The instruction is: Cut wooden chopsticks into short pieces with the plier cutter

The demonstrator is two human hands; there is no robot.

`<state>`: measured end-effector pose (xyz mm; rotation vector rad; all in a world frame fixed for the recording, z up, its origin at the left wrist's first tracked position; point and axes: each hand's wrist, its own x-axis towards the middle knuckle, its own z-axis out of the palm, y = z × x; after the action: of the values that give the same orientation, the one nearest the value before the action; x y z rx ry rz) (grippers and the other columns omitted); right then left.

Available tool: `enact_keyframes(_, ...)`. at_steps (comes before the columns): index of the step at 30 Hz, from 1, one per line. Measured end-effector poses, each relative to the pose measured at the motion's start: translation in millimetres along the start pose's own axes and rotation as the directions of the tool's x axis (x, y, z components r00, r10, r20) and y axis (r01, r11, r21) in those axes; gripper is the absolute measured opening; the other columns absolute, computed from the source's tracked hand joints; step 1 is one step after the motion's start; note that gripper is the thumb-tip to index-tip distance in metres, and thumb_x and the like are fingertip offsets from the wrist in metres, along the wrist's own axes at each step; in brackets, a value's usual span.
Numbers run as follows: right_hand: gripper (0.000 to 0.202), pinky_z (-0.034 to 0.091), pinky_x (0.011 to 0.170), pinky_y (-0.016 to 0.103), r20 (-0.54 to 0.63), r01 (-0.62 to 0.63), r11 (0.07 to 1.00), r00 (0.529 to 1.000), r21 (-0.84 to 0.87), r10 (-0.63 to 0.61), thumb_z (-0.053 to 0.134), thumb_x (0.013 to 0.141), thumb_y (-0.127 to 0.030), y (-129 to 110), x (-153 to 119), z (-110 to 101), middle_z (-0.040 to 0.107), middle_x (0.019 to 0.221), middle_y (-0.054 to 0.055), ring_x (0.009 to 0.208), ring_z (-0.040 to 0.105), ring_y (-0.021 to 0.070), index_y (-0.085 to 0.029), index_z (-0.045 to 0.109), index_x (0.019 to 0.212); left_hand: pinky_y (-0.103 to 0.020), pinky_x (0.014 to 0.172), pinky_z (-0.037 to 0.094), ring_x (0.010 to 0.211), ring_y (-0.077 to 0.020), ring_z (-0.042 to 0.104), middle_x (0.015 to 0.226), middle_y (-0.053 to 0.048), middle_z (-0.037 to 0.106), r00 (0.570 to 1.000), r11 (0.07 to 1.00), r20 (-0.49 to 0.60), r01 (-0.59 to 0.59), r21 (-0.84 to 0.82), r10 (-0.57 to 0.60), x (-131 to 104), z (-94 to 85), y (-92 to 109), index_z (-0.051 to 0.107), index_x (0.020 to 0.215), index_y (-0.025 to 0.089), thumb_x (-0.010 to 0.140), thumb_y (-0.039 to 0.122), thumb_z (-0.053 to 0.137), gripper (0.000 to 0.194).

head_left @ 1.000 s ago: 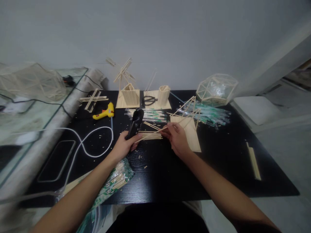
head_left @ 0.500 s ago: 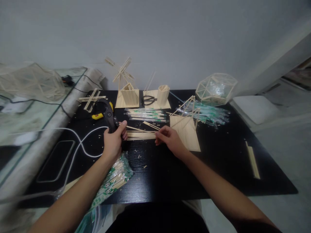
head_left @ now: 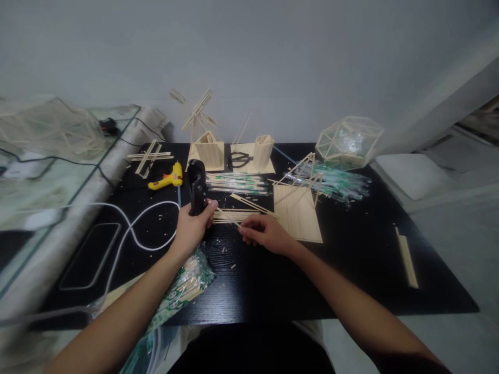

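My left hand [head_left: 192, 224] is closed around a black hand cutter [head_left: 197, 187] with a thick curved head, held upright above the table. My right hand [head_left: 265, 234] pinches a thin bamboo stick [head_left: 228, 217], which slants up and left toward the left hand. Behind the stick, several loose bamboo sticks [head_left: 236, 214] lie side by side on the black table. Just right of my right hand is a flat wooden panel [head_left: 296, 210] with a triangular stick frame [head_left: 302, 169] at its far edge. The cutter's handles are mostly hidden in the palm.
A yellow glue gun [head_left: 168, 177] lies left, beyond a white cable [head_left: 134, 236]. At the back stand a stick windmill model [head_left: 208, 153], a round stick cup [head_left: 264, 150] and black scissors [head_left: 239, 159]. Wrapped sticks [head_left: 331, 179] and a polyhedron frame [head_left: 349, 143] sit right; another stick packet [head_left: 187, 280] lies near my left forearm.
My left hand and the cutter have shifted right and turned, uncovering the glue gun. My right hand has moved slightly left and down, and its stick now slants.
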<state>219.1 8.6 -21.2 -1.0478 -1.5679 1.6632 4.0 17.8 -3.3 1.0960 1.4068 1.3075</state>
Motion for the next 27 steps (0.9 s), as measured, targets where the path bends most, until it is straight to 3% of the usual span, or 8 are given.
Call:
enact_keyframes(3,0.032,0.046,0.050,0.023,-0.011,-0.008,1.000,1.000,-0.025,0.008,0.072,0.085,-0.049,-0.4,0.2,-0.6,0.068,0.068,0.001,0.057,0.060,0.0122,-0.017,0.069,0.088,-0.022,0.048,0.038,0.048,-0.0084,0.046,0.055,0.004,0.052,0.999,0.997,0.035,-0.019,0.077,0.016,-2.2,0.7,0.4,0.066,0.078,0.014,0.079,0.047,0.078,0.035)
enact_keyframes(8,0.030,0.044,0.051,0.023,0.000,0.005,0.997,1.000,-0.074,-0.005,0.070,0.088,-0.047,-2.3,-0.9,-1.2,0.067,0.065,0.000,0.055,0.058,0.0114,-0.017,0.069,0.083,-0.022,0.048,0.038,0.049,-0.0087,0.046,0.058,0.003,0.054,0.999,0.997,0.042,-0.033,0.071,0.030,-1.9,0.0,-2.1,0.067,0.082,0.014,0.082,0.048,0.075,0.035)
enact_keyframes(13,0.029,0.048,0.060,0.026,-0.045,0.091,0.974,0.994,-0.207,-0.102,0.065,0.092,-0.042,-1.8,-0.5,-3.1,0.070,0.068,0.002,0.061,0.062,0.0137,-0.018,0.071,0.078,-0.022,0.048,0.039,0.048,-0.0086,0.046,0.058,0.004,0.055,0.999,0.999,0.017,-0.034,0.028,0.034,0.1,-1.2,-2.3,0.063,0.080,0.016,0.081,0.047,0.077,0.034)
enact_keyframes(15,0.027,0.051,0.065,0.029,-0.189,0.119,0.953,0.966,-0.280,-0.176,0.062,0.093,-0.041,0.5,0.9,-6.1,0.072,0.073,0.003,0.067,0.065,0.0162,-0.019,0.072,0.081,-0.022,0.048,0.039,0.049,-0.0085,0.046,0.058,0.004,0.054,1.000,1.000,0.001,-0.029,0.012,0.029,0.3,-0.9,-0.5,0.062,0.078,0.016,0.080,0.046,0.078,0.033)
enact_keyframes(19,0.017,0.053,0.070,0.032,-0.461,0.102,0.905,0.834,-0.413,-0.304,0.062,0.091,-0.034,6.3,4.9,-15.0,0.076,0.089,0.006,0.077,0.069,0.0204,-0.020,0.072,0.093,-0.021,0.047,0.037,0.049,-0.0078,0.045,0.057,0.005,0.053,0.999,1.000,-0.035,-0.021,-0.007,0.021,0.4,-0.2,1.4,0.063,0.078,0.016,0.077,0.043,0.081,0.032)
enact_keyframes(23,0.016,0.054,0.071,0.033,-0.479,0.113,0.840,0.777,-0.530,-0.407,0.057,0.088,-0.020,10.0,6.8,-21.5,0.076,0.093,0.007,0.082,0.069,0.0217,-0.020,0.071,0.094,-0.021,0.047,0.037,0.049,-0.0081,0.046,0.059,0.004,0.055,1.000,1.000,-0.024,-0.019,-0.022,0.018,1.0,-0.2,-0.1,0.063,0.078,0.016,0.077,0.044,0.080,0.033)
enact_keyframes(27,0.022,0.054,0.075,0.035,-0.384,0.129,0.749,0.794,-0.650,-0.471,0.054,0.083,-0.008,13.2,6.0,-22.0,0.073,0.093,0.007,0.084,0.067,0.0221,-0.020,0.069,0.094,-0.022,0.047,0.038,0.048,-0.0084,0.047,0.060,0.003,0.056,1.000,0.999,-0.015,-0.007,-0.045,0.006,1.0,-0.3,-0.3,0.064,0.081,0.016,0.077,0.046,0.080,0.034)
